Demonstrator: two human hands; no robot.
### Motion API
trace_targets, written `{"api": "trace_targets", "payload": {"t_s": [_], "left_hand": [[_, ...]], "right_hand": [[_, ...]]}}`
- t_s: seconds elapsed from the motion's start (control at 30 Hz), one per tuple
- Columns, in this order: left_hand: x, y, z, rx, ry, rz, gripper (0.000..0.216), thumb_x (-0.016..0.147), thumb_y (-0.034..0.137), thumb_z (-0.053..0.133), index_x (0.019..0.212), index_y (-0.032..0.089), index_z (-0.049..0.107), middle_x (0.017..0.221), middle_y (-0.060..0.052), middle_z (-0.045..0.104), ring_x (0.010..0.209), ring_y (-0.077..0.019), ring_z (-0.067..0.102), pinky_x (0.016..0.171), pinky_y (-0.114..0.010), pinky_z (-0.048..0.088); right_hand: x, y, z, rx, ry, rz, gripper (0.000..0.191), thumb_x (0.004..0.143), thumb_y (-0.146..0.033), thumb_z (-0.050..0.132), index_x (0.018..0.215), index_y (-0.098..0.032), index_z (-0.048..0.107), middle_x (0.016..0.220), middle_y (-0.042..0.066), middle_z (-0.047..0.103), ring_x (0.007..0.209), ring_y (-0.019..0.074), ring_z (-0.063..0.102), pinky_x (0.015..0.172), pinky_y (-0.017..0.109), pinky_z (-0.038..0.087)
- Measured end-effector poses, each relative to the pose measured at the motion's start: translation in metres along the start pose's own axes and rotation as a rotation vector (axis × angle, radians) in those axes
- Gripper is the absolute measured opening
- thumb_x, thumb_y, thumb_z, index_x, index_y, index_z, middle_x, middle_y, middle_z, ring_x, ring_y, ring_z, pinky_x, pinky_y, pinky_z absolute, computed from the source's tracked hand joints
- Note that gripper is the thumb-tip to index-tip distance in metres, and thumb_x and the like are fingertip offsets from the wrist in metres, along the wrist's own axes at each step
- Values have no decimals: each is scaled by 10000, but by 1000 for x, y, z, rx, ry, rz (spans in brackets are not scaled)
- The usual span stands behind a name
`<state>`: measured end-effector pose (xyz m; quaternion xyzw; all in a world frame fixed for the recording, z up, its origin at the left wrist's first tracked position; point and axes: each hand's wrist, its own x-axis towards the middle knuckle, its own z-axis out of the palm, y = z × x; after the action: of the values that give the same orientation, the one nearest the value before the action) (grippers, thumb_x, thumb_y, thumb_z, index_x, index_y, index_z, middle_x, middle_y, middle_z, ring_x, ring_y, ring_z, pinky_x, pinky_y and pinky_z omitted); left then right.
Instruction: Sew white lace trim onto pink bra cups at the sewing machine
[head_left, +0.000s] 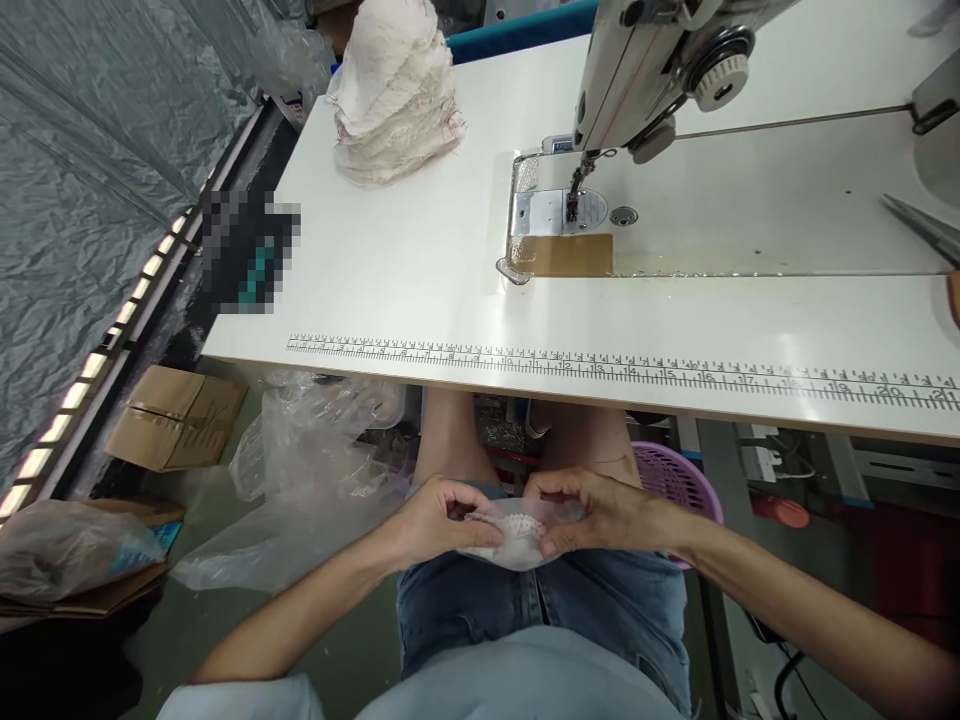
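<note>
Over my lap I hold a small piece of sheer white fabric (517, 548) with a gathered, lacy-looking strip across its middle. My left hand (442, 520) pinches its left side between thumb and fingers. On the right side, my right hand (581, 512) grips the cloth the same way, thumb in front. Part of the fabric is hidden behind my fingers. Beyond my hands is the table with a sewing machine (637, 80), its presser foot (574, 205) above the metal needle plate (540, 212).
A stack of cream cloth pieces (397, 95) lies at the table's back left. Scissors (926, 230) rest at the right edge. A printed ruler (562, 365) runs along the front. Below are a cardboard box (176, 415), plastic bags (300, 490) and a purple basket (679, 485).
</note>
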<state>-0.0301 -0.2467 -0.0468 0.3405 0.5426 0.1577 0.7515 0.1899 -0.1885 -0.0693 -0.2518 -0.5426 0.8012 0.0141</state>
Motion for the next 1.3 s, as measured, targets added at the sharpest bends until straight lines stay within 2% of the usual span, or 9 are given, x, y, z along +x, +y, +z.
{"api": "trace_targets", "payload": {"t_s": [0.2, 0.37, 0.53, 0.67, 0.77, 0.87, 1.07, 1.2, 1.3], "left_hand": [[-7, 26, -3, 146, 45, 130, 480, 637, 571, 698, 589, 114, 558, 495, 55, 370, 467, -46, 273, 429, -187, 180], [-26, 102, -42, 473, 182, 358, 570, 737, 673, 517, 512, 156, 429, 481, 52, 283, 451, -59, 217, 425, -217, 140], [-39, 206, -108, 885, 640, 561, 488, 796, 538, 533, 498, 165, 435, 490, 28, 339, 472, -95, 320, 484, -227, 227], [-33, 206, -83, 1142, 1094, 795, 194, 781, 324, 621, 865, 154, 661, 921, -105, 618, 898, -269, 528, 752, -345, 386], [-23, 156, -23, 1008, 582, 857, 381, 799, 363, 618, 1152, 219, 608, 1207, -104, 573, 1117, -283, 480, 920, -397, 368], [-10, 111, 21, 652, -2, 586, 570, 693, 400, 730, 1215, 237, 570, 1182, -78, 591, 1062, -239, 528, 904, -325, 401], [11, 65, 28, -27, -105, 86, 431, 480, 341, 849, 785, 121, 639, 683, 6, 584, 630, -108, 505, 612, -224, 382], [17, 50, 33, -92, -83, -19, 414, 454, 318, 862, 730, 126, 620, 626, 36, 554, 599, -82, 465, 587, -205, 335], [19, 45, 38, -113, -64, -36, 426, 436, 311, 869, 742, 121, 641, 642, 29, 569, 598, -83, 467, 586, -208, 330]], "right_hand": [[-5, -16, 7, -116, 195, -110, 394, 857, -508, 519, 737, -137, 583, 597, -41, 402, 542, 82, 332, 480, 205, 236], [-20, -54, -1, -205, 480, -280, 411, 881, -503, 475, 694, -151, 573, 616, -14, 441, 597, 117, 389, 537, 229, 302], [-27, -74, -11, -231, 550, -379, 408, 880, -504, 476, 653, -166, 511, 606, -24, 402, 582, 110, 358, 540, 231, 297], [-27, -74, -15, -267, 517, -394, 408, 888, -482, 482, 637, -160, 477, 610, -33, 366, 568, 94, 308, 514, 224, 247], [-32, -77, -12, -292, 412, -377, 390, 887, -456, 502, 659, -143, 549, 607, -24, 419, 560, 90, 347, 513, 219, 261], [-44, -80, -8, -303, 297, -355, 368, 870, -447, 538, 713, -130, 636, 598, -17, 468, 544, 90, 395, 501, 209, 294], [-64, -57, -2, -351, 349, -202, 281, 854, -420, 579, 874, -152, 661, 634, -5, 571, 559, 105, 482, 513, 200, 362], [-61, -36, 5, -574, 467, -274, 327, 891, -329, 551, 1205, -241, 524, 928, 28, 657, 794, 147, 586, 689, 235, 423], [-56, -28, 6, -728, 472, -394, 176, 941, -257, 454, 1011, -204, 606, 846, 30, 658, 744, 135, 583, 663, 230, 402]]}}
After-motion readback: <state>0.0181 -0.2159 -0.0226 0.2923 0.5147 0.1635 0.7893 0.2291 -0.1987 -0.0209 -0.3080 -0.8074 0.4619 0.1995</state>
